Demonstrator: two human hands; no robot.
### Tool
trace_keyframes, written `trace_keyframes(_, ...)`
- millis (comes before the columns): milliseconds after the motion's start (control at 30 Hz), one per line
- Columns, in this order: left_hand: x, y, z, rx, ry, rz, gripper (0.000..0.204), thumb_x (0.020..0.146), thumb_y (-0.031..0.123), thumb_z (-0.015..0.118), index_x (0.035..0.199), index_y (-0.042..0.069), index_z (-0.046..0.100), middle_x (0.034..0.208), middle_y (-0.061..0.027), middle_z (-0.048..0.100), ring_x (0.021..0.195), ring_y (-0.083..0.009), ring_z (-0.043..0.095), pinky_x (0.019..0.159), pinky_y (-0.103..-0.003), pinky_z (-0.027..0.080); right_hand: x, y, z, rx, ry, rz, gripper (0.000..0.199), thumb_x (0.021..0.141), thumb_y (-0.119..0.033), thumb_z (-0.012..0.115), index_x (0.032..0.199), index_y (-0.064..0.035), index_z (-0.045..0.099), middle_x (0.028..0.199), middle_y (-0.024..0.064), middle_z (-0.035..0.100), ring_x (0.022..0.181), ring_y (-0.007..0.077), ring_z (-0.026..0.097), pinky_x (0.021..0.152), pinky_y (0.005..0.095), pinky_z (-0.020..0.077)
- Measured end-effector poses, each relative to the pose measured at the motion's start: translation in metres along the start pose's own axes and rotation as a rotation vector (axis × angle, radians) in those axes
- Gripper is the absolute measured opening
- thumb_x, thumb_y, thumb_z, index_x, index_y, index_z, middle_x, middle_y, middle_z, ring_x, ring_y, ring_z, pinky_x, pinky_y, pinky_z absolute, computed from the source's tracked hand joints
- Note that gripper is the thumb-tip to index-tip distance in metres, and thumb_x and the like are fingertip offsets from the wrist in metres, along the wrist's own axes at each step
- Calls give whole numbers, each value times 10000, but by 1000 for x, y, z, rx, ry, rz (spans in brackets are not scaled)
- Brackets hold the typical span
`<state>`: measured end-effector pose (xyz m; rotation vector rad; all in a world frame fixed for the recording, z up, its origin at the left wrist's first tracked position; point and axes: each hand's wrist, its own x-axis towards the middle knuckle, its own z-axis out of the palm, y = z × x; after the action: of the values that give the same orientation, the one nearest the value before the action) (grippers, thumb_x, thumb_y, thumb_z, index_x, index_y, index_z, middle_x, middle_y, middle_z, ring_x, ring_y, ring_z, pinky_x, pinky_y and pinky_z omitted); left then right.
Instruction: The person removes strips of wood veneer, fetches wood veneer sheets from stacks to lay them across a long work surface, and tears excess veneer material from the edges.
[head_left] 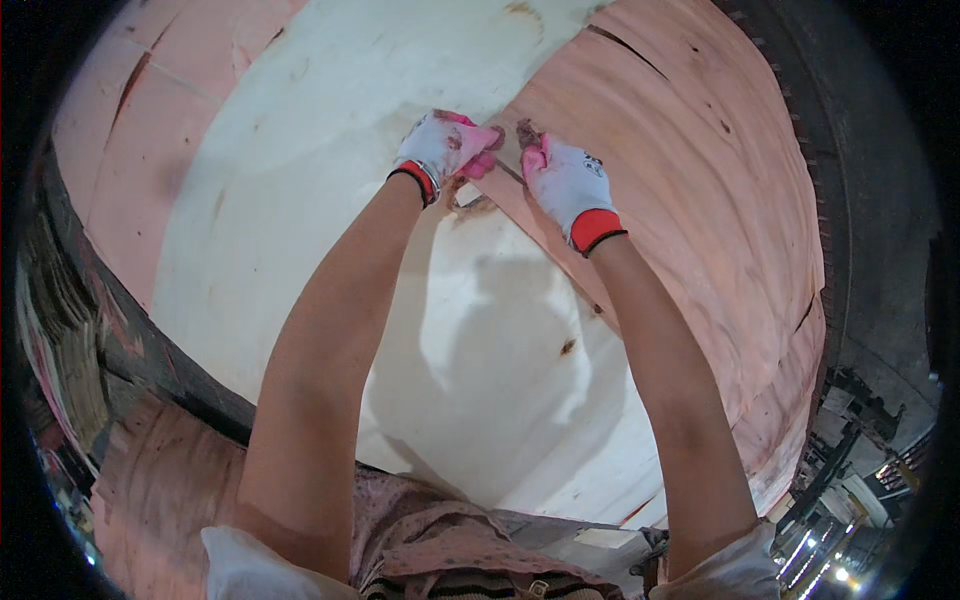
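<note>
Both my hands wear white work gloves with pink palms and red cuffs, the fingertips stained dark. My left hand is closed, its fingers at the edge of a pinkish wood veneer sheet. Over that same sheet, just right of its edge, my right hand is closed too; whatever lies between its fingers is hidden. A narrow dark slit shows between the hands. Beneath spreads a pale, whitish veneer sheet, with a ragged knot hole just below my left hand. My shadow falls across it.
Another pinkish veneer area lies at the far left. Stacked sheet edges show at the left rim, and a reddish-brown board at lower left. Dark floor runs along the right, with metal equipment at lower right.
</note>
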<state>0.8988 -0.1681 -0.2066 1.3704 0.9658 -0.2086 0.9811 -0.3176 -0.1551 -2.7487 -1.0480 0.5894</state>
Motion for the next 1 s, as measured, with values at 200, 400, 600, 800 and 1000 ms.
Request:
trace_keyframes(200,6,-2,-7,175,-19,38,287,747,343,647,638,78,653,614,-30,649,513,-135,579,521,-284,468,8,-6,1,-34,-58,-38,335,884,-310,402,931,-40,593,918,219,640,861,387,613,765,476,481)
trace_keyframes(400,-7,12,1,429,78,0,293,762,376,579,641,126,672,607,-5,645,612,-137,612,621,-308,478,23,-17,-6,-202,-128,-105,321,858,-270,445,903,-40,666,928,213,653,868,366,636,786,443,496)
trace_keyframes(600,14,-11,-6,494,148,104,357,778,440,499,647,166,685,631,6,655,704,-140,635,708,-348,491,-7,2,-18,-296,-208,-168,322,855,-269,456,883,-40,680,918,216,654,849,359,643,758,434,511)
trace_keyframes(800,-5,1,-5,185,82,51,247,762,292,591,644,85,657,627,-54,650,533,-157,603,551,-284,492,-123,78,-22,-320,-326,113,329,874,-327,441,933,-61,626,870,192,654,848,362,628,771,462,481)
trace_keyframes(1000,17,-15,-6,195,223,44,320,794,362,571,692,75,667,669,-30,672,662,-182,628,674,-324,486,-264,179,-3,411,-392,707,334,923,-367,489,857,-59,600,602,50,534,430,136,493,422,290,458)
